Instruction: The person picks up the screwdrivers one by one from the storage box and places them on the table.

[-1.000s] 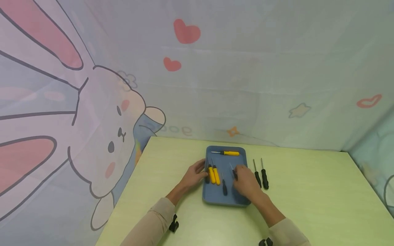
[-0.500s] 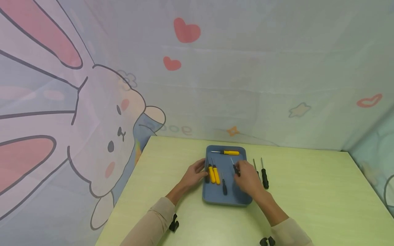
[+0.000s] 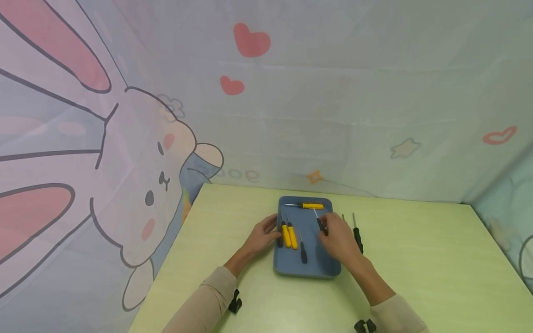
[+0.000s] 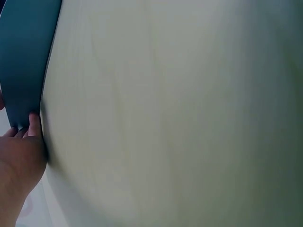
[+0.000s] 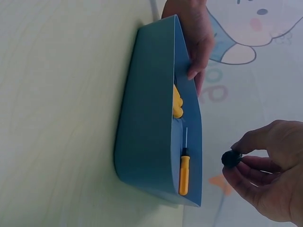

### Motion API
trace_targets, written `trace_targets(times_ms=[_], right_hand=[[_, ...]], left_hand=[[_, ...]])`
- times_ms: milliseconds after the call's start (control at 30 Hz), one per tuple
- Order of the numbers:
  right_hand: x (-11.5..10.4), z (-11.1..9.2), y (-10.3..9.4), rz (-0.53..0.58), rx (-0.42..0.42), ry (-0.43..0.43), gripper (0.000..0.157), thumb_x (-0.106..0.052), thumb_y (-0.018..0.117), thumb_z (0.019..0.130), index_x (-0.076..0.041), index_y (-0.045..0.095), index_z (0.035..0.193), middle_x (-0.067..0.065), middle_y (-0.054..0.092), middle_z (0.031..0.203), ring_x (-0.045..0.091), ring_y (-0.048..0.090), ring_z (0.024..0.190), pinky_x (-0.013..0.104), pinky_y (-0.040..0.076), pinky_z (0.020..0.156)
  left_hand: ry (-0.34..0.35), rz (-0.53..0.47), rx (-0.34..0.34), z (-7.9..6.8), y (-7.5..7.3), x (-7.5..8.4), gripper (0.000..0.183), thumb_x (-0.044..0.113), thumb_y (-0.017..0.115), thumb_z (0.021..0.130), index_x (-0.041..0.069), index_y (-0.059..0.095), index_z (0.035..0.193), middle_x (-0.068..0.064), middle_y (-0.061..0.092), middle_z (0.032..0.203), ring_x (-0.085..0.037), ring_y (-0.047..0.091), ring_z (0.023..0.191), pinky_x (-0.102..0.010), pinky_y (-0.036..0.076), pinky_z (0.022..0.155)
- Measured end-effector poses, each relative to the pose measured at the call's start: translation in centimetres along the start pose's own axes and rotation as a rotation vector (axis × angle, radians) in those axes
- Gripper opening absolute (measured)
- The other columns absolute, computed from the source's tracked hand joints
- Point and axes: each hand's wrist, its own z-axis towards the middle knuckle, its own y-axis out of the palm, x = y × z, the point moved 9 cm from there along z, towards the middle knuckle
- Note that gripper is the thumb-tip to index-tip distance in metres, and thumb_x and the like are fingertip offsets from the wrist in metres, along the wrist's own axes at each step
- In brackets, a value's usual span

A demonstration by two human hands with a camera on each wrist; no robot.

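A blue-grey tray (image 3: 310, 268) lies on the table with several screwdrivers in it. My left hand (image 3: 259, 237) grips its left rim, thumb over the edge and fingers along the outer wall. Above the tray's right side, my right hand (image 3: 340, 237) pinches a black-handled screwdriver (image 3: 321, 225) between thumb and fingers, its shaft pointing away from me. In the right wrist view the round end of that handle (image 5: 231, 159) shows, clear of the tray. Two yellow screwdrivers (image 3: 292, 237) lie side by side at the tray's left, beside a dark handle (image 3: 280, 240) partly covered by my thumb.
Inside the tray, a yellow screwdriver (image 3: 312, 206) lies crosswise at the far end and a small black one (image 3: 303, 253) near the middle. Right of the tray, a black screwdriver (image 3: 356, 236) rests on the table (image 3: 424, 259); another there is mostly hidden behind my right hand.
My right hand has moved slightly right and away from me, and the black screwdriver it pinches has come up from the tray. My left hand stays on the rim.
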Motion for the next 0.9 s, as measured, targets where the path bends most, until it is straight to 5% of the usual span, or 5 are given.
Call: trace_targets(times_ms=[900], right_hand=[[1.5,-0.2,-2.1,0.086,0.013,0.026,0.031,0.001,0.071,0.093,0.009,0.065,0.123,0.019,0.067,0.108,0.03,0.07,0.09,0.045,0.061,0.077]], left_hand=[[-0.014,-0.026,0.013,0.2,-0.1,-0.6,0.066,-0.007,0.059,0.1,-0.008,0.033,0.161,-0.027,0.036,0.166,-0.042,0.034,0.154,-0.054,0.035,0.123]])
